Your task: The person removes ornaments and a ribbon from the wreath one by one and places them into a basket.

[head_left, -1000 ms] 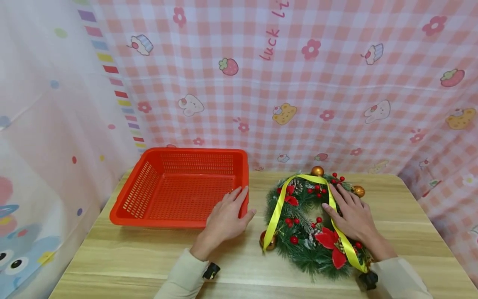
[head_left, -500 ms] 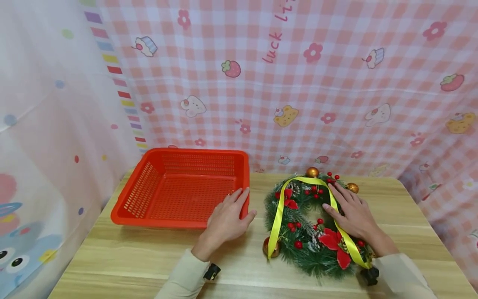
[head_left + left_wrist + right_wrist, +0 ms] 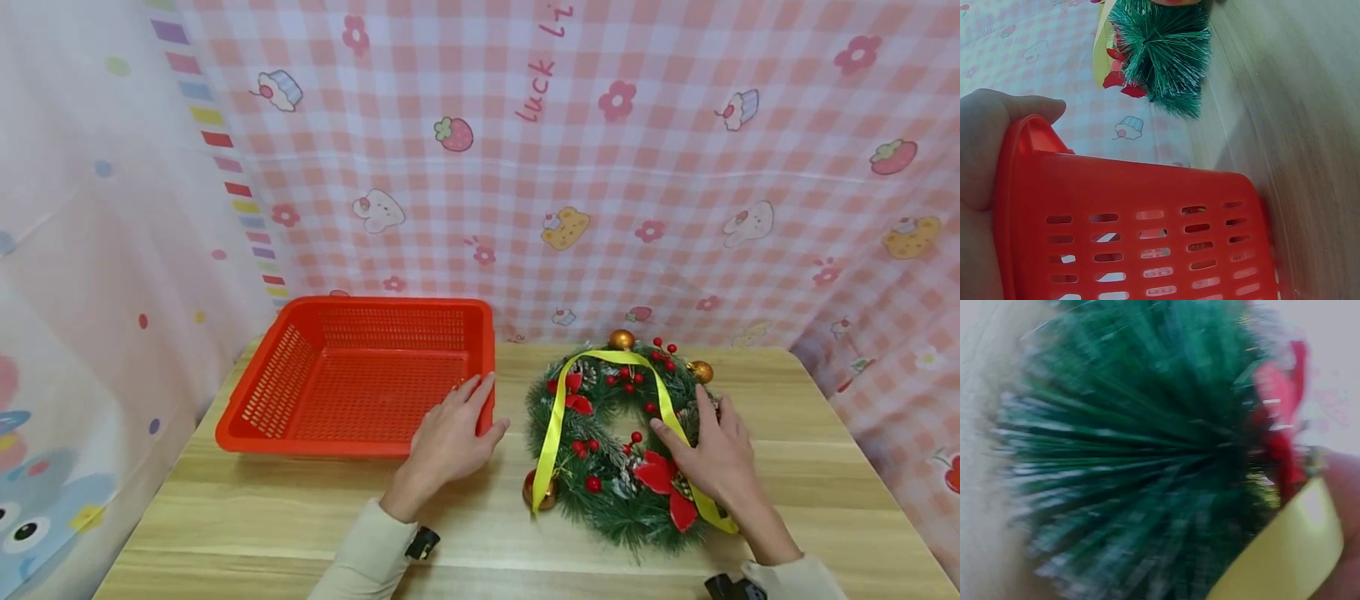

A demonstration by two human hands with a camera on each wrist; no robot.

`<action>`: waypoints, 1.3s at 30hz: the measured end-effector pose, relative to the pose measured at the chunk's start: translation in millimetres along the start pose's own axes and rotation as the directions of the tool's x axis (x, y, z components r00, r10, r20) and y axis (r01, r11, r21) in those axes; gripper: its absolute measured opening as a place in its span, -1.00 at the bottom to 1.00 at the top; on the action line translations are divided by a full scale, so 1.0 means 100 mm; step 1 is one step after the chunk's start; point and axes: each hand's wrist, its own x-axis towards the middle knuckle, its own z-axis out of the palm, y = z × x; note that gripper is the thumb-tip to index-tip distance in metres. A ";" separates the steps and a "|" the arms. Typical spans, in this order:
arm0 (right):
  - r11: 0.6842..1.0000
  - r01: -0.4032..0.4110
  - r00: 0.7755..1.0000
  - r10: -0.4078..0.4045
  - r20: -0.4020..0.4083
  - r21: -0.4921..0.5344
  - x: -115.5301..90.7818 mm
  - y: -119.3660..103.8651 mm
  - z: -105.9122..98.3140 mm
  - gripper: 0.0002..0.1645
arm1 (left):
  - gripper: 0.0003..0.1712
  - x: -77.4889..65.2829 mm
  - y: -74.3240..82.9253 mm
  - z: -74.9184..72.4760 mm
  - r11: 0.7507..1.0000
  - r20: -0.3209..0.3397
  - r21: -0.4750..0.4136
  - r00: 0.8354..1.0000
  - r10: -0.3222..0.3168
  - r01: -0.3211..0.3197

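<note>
My left hand [image 3: 453, 433] rests on the front right corner of a red plastic basket [image 3: 258, 442], fingers fairly straight over the rim and thumb spread outward. In the left wrist view the thumb lies over the rim of the slotted basket [image 3: 1135, 187]. A green Christmas wreath [image 3: 592, 508] lies on the table, trimmed with red flowers, berries and golden balls. Across it loops a yellow ribbon [image 3: 553, 433]. My right hand [image 3: 720, 458] is at the wreath's right side, fingers extended, thumb tip close to the ribbon. Blurred pine needles [image 3: 1129, 456] fill the right wrist view.
The wooden table [image 3: 285, 525] has its back edge against a pink checked curtain [image 3: 480, 200]. A white printed curtain [image 3: 97, 275] hangs at the left. One golden ball [image 3: 540, 490] sits at the wreath's left edge.
My right hand has shifted slightly right and toward me, off the ribbon's upper part. The wreath turned a little before that. The left hand and basket stay in place.
</note>
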 end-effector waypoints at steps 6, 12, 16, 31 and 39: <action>0.992 -0.113 0.993 0.111 0.024 0.056 0.01 0.07 0.08 0.25 | -0.21 -0.02 0.00 0.01 1.000 -0.002 -0.013 1.000 0.004 -0.004; 0.996 -0.081 0.996 0.080 0.039 0.039 0.05 0.11 0.11 0.22 | -0.21 -0.03 0.01 -0.01 1.000 -0.013 -0.006 1.000 -0.002 0.002; 0.999 -0.044 0.999 0.043 0.034 0.027 0.08 0.15 0.12 0.19 | -0.22 -0.03 0.01 -0.01 1.000 -0.014 -0.003 1.000 0.005 -0.006; 0.998 0.061 0.996 -0.062 0.066 0.024 0.27 0.24 0.10 0.15 | -0.23 -0.01 0.02 -0.02 0.999 -0.016 -0.027 1.000 0.018 -0.018; 0.998 0.059 0.996 -0.060 0.068 0.023 0.28 0.22 0.11 0.15 | -0.52 -0.07 0.22 -0.02 0.938 -0.267 -0.134 0.923 0.278 -0.321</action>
